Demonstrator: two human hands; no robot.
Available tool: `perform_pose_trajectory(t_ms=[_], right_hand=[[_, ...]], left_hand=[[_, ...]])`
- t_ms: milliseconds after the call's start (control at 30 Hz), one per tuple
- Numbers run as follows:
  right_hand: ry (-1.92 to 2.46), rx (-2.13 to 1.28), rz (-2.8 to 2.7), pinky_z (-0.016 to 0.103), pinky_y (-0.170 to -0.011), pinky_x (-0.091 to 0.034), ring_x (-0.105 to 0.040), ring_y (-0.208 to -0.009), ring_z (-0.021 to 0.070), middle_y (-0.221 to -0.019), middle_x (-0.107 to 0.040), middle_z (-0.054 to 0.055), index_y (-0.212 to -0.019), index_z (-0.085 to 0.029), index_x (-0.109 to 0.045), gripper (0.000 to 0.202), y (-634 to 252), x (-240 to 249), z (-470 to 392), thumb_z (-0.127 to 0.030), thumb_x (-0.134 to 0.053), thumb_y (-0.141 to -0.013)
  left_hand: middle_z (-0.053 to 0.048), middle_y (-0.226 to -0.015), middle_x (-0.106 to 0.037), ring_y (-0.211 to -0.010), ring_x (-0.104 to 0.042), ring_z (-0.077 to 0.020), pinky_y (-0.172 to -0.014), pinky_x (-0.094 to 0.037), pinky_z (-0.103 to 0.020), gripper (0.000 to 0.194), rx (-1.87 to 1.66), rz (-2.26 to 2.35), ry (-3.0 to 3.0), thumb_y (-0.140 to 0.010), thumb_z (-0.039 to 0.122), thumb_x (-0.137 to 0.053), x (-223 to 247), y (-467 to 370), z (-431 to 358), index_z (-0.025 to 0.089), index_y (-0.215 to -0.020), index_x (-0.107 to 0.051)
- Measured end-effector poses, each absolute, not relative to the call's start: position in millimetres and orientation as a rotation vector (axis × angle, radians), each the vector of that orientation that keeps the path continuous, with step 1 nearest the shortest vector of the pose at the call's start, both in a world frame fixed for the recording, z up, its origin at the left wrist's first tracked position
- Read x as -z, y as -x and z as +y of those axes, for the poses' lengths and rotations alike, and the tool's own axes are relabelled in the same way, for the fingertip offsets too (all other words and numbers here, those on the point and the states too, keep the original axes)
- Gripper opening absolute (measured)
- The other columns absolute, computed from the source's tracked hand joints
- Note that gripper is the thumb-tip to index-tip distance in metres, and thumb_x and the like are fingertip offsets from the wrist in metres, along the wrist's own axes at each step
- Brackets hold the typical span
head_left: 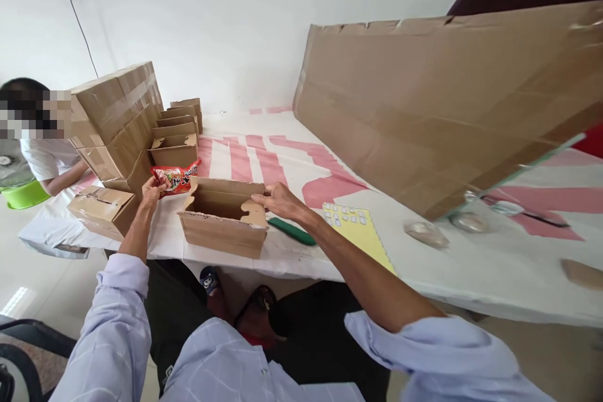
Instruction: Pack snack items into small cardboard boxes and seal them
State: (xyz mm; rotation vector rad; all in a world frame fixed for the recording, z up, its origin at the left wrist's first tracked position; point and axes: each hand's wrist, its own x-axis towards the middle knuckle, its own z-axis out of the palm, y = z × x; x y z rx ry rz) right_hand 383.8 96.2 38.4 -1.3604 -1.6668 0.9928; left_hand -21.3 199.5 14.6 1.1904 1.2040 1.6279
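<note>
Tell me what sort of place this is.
Likely a makeshift indoor packing area: taped cartons are stacked on a cloth-covered table, open cardboard boxes stand in a row, and the left hand holds a red packet.

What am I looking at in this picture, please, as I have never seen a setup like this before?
There is no machine here: a person is working with two bare hands. The only picture comes from a camera worn on that person's head, looking forward and down, so the sleeves rise from the bottom edge. The left hand holds a red packet. The right hand grips the edge of an open box. On the table there are also a row of smaller boxes, a stack of taped boxes, a yellow sheet and a green object. Another person is at the far left.
</note>
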Motion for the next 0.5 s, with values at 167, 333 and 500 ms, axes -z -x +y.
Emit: perform_pose_trajectory(t_ms=[167,333,500], right_hand=[[1.332,-0.992,-1.684,0.031,-0.059,-0.040,-0.053,-0.066,0.0177,-0.066,-0.059,0.003,-0.066,-0.021,-0.061,0.063,-385,-40,82,-0.082,-0.073,-0.079],[1.339,-0.970,-1.716,0.032,-0.061,-0.042,-0.054,-0.067,0.0190,-0.067,-0.061,0.004,-0.066,-0.021,-0.062,0.071,-386,-44,71,-0.091,-0.067,-0.083],[1.366,-0.919,-1.707,0.034,-0.061,-0.046,-0.059,-0.066,0.0221,-0.066,-0.065,0.005,-0.064,-0.023,-0.063,0.072,-389,-40,70,-0.092,-0.068,-0.083]], left_hand=[[-0.002,-0.081,-0.072,-0.082,-0.070,-0.0231,-0.085,-0.062,-0.041,0.038,-1.611,1.277,-1.202,-0.053,0.025,-0.092,-5,23,228,0.021,-0.084,-0.071],[-0.004,-0.095,-0.077,-0.096,-0.071,-0.0245,-0.094,-0.059,-0.038,0.046,-1.646,1.402,-1.222,-0.057,0.026,-0.086,-9,20,263,0.023,-0.101,-0.073],[-0.006,-0.102,-0.077,-0.102,-0.071,-0.0254,-0.096,-0.058,-0.038,0.046,-1.622,1.647,-1.202,-0.065,0.024,-0.083,1,20,277,0.022,-0.110,-0.071]])
